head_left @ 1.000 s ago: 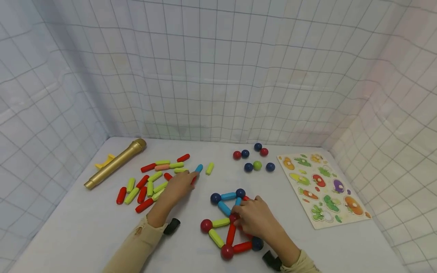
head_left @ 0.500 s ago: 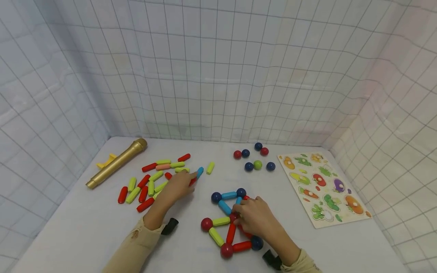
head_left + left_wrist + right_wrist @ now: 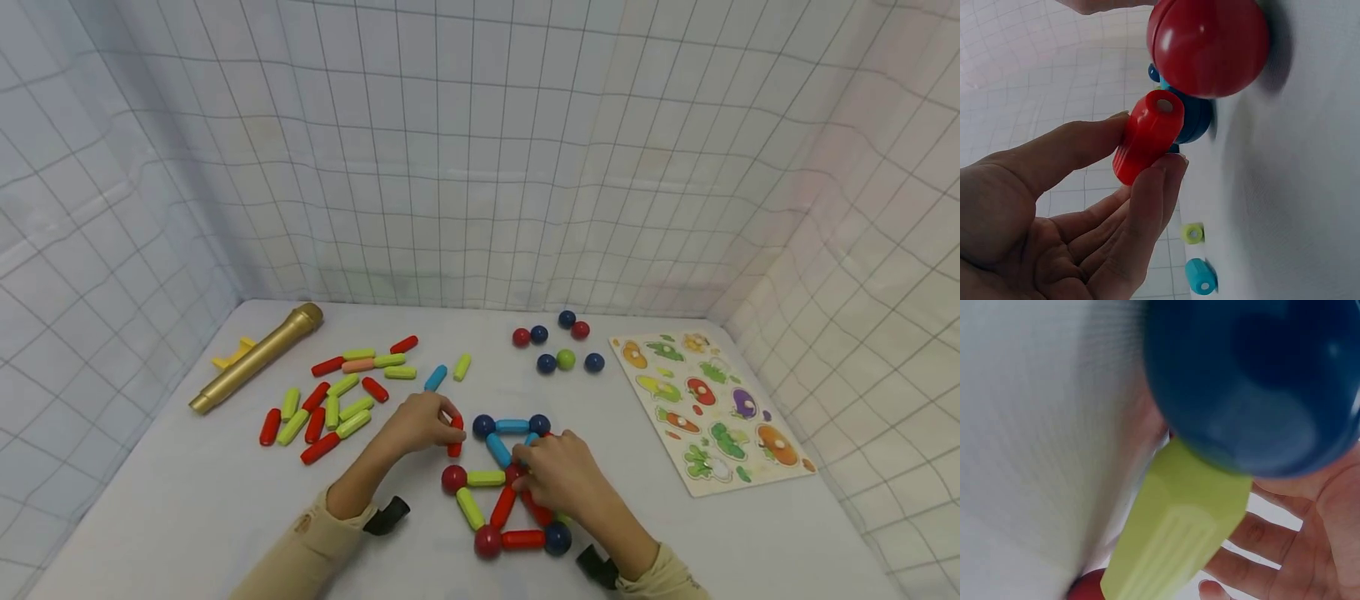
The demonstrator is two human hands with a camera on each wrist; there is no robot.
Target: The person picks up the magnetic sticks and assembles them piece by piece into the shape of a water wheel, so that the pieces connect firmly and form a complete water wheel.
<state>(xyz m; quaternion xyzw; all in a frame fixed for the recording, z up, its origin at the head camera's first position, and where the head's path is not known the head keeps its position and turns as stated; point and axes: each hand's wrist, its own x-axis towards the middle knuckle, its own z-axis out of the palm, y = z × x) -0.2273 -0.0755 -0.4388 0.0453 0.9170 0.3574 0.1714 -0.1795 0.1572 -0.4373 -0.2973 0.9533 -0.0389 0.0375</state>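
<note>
Since the earlier frame, the left hand [image 3: 422, 423] has come right and nearer, bringing a short, glossy red rod [image 3: 455, 436] away from a bright blue rod [image 3: 436, 378]; the frame of joined coloured rods and balls [image 3: 486, 478] has turned slightly. The red rod is faceted, with a pale round spot [image 3: 1164, 105] on one end. It stands nearly upright just left of the frame, between the left hand and a shiny dark blue ball [image 3: 483, 427] at the far left corner; whether it touches the white surface [image 3: 225, 500] is unclear. The left grip is narrowed to the rod's width, thumb and fingertips pinching its sides. From the near right, the right hand [image 3: 561, 475] reaches in with its back up and fingers bent, pinching the dark red ball [image 3: 513, 474] at the frame's middle.
</note>
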